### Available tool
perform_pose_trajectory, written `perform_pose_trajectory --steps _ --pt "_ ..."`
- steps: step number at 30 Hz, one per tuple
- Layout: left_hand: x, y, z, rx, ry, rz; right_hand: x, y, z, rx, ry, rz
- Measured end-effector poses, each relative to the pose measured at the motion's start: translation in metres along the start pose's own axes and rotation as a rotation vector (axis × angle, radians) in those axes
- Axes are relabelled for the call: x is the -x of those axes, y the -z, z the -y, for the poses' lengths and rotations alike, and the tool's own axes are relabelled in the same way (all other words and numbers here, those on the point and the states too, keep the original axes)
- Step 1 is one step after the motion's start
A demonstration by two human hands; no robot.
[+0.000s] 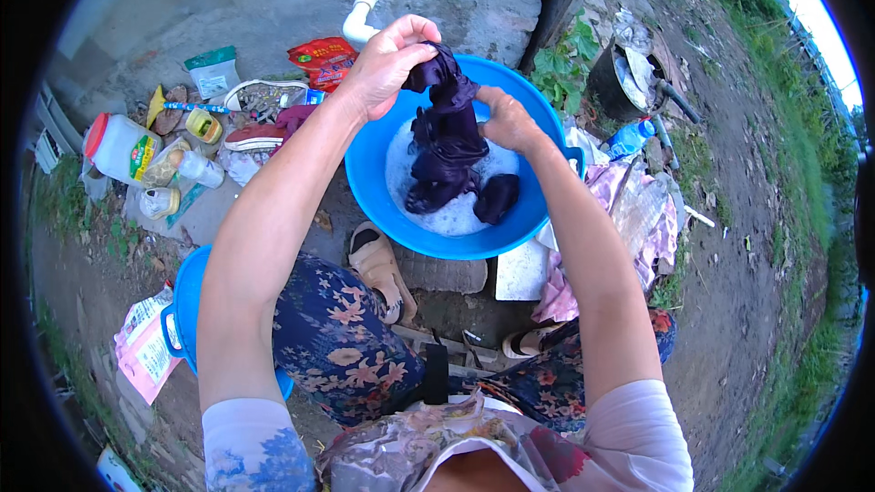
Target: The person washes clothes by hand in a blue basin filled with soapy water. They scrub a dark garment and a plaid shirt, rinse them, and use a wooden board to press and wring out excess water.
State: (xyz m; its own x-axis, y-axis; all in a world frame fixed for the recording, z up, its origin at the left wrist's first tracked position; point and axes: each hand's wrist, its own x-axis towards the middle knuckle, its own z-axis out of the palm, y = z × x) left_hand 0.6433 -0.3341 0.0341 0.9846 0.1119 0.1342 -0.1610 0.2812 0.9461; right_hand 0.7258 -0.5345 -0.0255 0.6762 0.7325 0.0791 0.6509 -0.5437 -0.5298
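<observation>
A person's bare arms stretch forward from either side, the left forearm (pixel 296 169) and right forearm (pixel 592 228) slanting inward toward each other. The left hand (pixel 390 64) reaches farther out, its thumb (pixel 416 55) and forefinger drawn together in a pinching grip. Nearby and closer to the body, the right hand (pixel 512 123) points inward, fingers curled and partly hidden. Below, the legs (pixel 351 337) are spread apart.

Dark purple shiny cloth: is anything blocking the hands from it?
Nothing visible does: the left hand pinches the dark purple shiny cloth near its top, and the right hand holds its right side lower down.
</observation>
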Motion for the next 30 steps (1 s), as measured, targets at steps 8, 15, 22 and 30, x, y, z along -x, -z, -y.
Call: perform_pose_trajectory --steps 8,15,22,30 --pt "0.004 0.011 0.014 -0.004 0.003 0.004 -0.016 0.014 -0.003 -0.821 -0.148 0.051" --pt "0.001 -0.01 0.024 0.134 0.093 -0.026 -0.015 0.012 0.021 -0.465 0.042 0.072" --pt "0.002 0.012 0.054 -0.01 0.472 0.076 0.005 0.066 0.022 -0.821 0.092 -0.077" --pt "-0.003 0.01 0.085 -0.504 0.597 0.097 0.013 0.123 0.021 -1.41 0.202 -0.108"
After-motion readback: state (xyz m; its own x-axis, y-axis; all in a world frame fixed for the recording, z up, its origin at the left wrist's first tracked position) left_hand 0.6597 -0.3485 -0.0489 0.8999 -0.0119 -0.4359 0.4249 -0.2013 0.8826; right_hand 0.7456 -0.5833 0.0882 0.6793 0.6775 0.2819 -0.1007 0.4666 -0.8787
